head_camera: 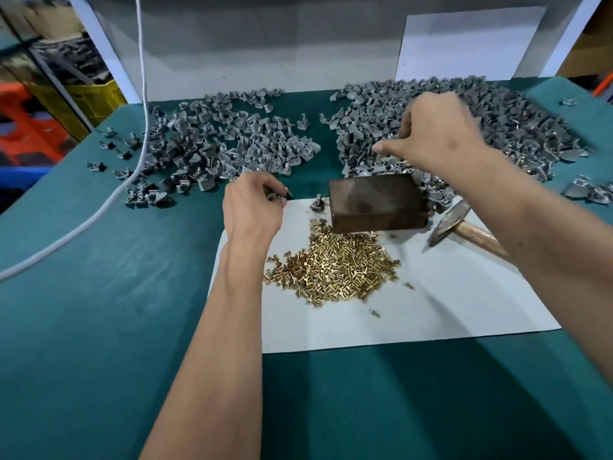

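Left hand pinches a small grey fan-shaped cast part between thumb and fingertips, just left of the dark rectangular steel block. Right hand is over the heap of matching grey parts behind and right of the block. Its fingers are curled down and the thumb is out, but it's blurred, so I can't tell if it has one.

Handling call: the parts look rigid, light and matte, so no slip or breakage worry. The shape is awkward, a curved blade plus a small lug. Best hold is probably a pinch across the blade faces, leaving the lug end free. Edges may bite.

The pile of tiny brass rivets sits just in front of the block. They're smooth and will roll, so pick singly with fingertips. A wooden-handled steel hammer lies just right of the block. One loose grey part sits just left of it.
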Motion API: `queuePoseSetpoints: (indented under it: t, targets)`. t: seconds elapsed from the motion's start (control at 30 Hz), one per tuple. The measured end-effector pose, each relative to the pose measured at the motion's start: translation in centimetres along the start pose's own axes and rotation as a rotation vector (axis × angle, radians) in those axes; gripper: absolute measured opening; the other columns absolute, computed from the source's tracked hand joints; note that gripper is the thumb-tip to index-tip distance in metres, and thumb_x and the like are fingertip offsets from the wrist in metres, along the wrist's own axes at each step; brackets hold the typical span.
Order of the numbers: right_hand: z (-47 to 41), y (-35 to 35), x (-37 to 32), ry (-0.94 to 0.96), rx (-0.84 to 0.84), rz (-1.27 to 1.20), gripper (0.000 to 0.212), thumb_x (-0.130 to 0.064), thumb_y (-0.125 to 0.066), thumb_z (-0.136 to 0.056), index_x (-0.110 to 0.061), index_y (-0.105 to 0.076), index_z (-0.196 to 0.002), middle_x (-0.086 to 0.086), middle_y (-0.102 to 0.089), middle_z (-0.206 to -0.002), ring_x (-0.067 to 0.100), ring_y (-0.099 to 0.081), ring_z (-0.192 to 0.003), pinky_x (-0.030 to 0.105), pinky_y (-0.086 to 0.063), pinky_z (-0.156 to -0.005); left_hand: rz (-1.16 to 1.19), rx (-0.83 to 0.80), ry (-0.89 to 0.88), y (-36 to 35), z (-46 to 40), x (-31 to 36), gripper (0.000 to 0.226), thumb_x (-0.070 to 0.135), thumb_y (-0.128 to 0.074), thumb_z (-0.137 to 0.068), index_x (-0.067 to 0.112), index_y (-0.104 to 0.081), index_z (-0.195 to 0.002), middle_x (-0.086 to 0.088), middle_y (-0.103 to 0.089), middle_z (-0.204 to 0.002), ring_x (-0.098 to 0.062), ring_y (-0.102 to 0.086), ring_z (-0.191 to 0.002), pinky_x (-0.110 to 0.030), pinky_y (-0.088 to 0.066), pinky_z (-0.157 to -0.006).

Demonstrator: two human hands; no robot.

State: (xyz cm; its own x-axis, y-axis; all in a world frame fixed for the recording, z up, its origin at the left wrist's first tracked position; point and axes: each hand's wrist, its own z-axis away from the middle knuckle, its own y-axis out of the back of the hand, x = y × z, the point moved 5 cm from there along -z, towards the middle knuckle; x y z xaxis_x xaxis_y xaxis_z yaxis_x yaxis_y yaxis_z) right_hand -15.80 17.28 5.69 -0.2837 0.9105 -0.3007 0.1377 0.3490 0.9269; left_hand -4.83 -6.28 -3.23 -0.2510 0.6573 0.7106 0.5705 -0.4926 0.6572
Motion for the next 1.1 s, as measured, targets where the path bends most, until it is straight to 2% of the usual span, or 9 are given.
queuePoseSetpoints:
  t: [0.17,0.3,0.37,0.43,0.6,0.77,0.97,1.03,1.1]
  targets:
    - [3.9,-1.7,-8.1,0.474,-0.148,-0.004,0.017,-0.042,-0.077,-0.087,-0.026,-0.071,-0.088,-0.004,-0.070,-0.087,0.018,-0.067,-0.082,0.039,-0.059,-0.084,0.074,0.047,0.011,0.7,-0.6,-0.7,0.016,0.003,-0.077,-0.080,0.018,-0.075,-0.084,0.004,-0.072,-0.078,-0.017,-0.070,-0.076,-0.036,-0.061,-0.075]
    - [7.4,-4.8,-12.4,0.693,-0.340,0.066,0.010,-0.035,-0.075,-0.089,-0.028,-0.073,-0.095,-0.005,-0.070,-0.093,0.021,-0.067,-0.089,0.039,-0.057,-0.085,0.200,0.144,0.085,1.6,-1.2,-1.8,0.027,-0.004,-0.070,-0.076,0.022,-0.071,-0.083,0.015,-0.063,-0.065,0.008,-0.058,-0.058,-0.008,-0.044,-0.054]
    - [7.5,-5.5,-12.9,0.696,-0.291,0.132,0.008,-0.032,-0.072,-0.091,-0.026,-0.072,-0.097,-0.001,-0.066,-0.092,0.025,-0.065,-0.092,0.037,-0.054,-0.083,0.274,0.181,0.139,1.8,-1.4,-2.4,0.022,0.004,-0.079,-0.077,0.023,-0.072,-0.082,0.013,-0.065,-0.067,0.007,-0.059,-0.059,-0.012,-0.049,-0.056]
    - [7.4,-5.9,-13.0,0.683,-0.282,0.183,0.008,-0.030,-0.072,-0.091,-0.026,-0.071,-0.098,-0.001,-0.063,-0.090,0.026,-0.063,-0.093,0.039,-0.052,-0.085,0.323,0.214,0.197,2.0,-1.6,-2.9,0.014,0.018,-0.084,-0.079,0.025,-0.072,-0.082,0.009,-0.071,-0.074,-0.005,-0.069,-0.069,-0.029,-0.061,-0.070]
    - [9.0,-7.7,-14.3,0.683,-0.460,0.064,0.019,-0.045,-0.077,-0.081,-0.027,-0.074,-0.087,-0.007,-0.063,-0.080,0.023,-0.064,-0.079,0.034,-0.053,-0.071,0.459,0.250,0.302,1.9,-1.6,-3.6,0.015,0.020,-0.084,-0.080,0.023,-0.070,-0.074,0.007,-0.074,-0.068,-0.013,-0.075,-0.064,-0.042,-0.064,-0.077]
    - [9.9,-8.8,-14.6,0.678,-0.545,0.022,0.010,-0.028,-0.079,-0.083,-0.025,-0.070,-0.084,-0.002,-0.070,-0.088,0.024,-0.067,-0.085,0.029,-0.049,-0.069,0.649,0.277,0.403,1.9,-1.6,-4.1,0.017,0.010,-0.084,-0.082,0.015,-0.069,-0.076,0.001,-0.073,-0.071,-0.016,-0.075,-0.065,-0.038,-0.065,-0.072]
    - [10.4,-7.1,-13.6,0.733,-0.435,0.143,0.013,-0.012,-0.061,-0.091,-0.022,-0.057,-0.085,-0.001,-0.051,-0.074,0.028,-0.054,-0.071,0.034,-0.041,-0.065,0.943,0.159,0.389,1.4,-0.7,-2.3,0.021,-0.014,-0.063,-0.085,0.007,-0.061,-0.087,-0.011,-0.067,-0.091,-0.029,-0.074,-0.084,-0.038,-0.063,-0.085]
    - [10.0,-5.5,-12.4,0.688,-0.372,-0.028,0.015,-0.016,-0.064,-0.094,-0.023,-0.057,-0.084,-0.004,-0.057,-0.078,0.020,-0.059,-0.070,0.034,-0.046,-0.067,1.051,0.054,0.349,1.0,-0.4,-1.0,0.022,-0.015,-0.065,-0.087,0.005,-0.061,-0.093,-0.020,-0.067,-0.099,-0.029,-0.074,-0.085,-0.040,-0.063,-0.086]
    - [9.3,-3.6,-10.1,0.591,-0.273,-0.239,0.014,-0.022,-0.072,-0.093,-0.026,-0.061,-0.085,-0.012,-0.063,-0.083,0.006,-0.062,-0.074,0.027,-0.051,-0.071,1.154,-0.069,0.280,0.3,0.1,0.7,0.020,-0.014,-0.068,-0.088,0.005,-0.064,-0.095,-0.019,-0.070,-0.093,-0.023,-0.074,-0.076,-0.036,-0.063,-0.077]
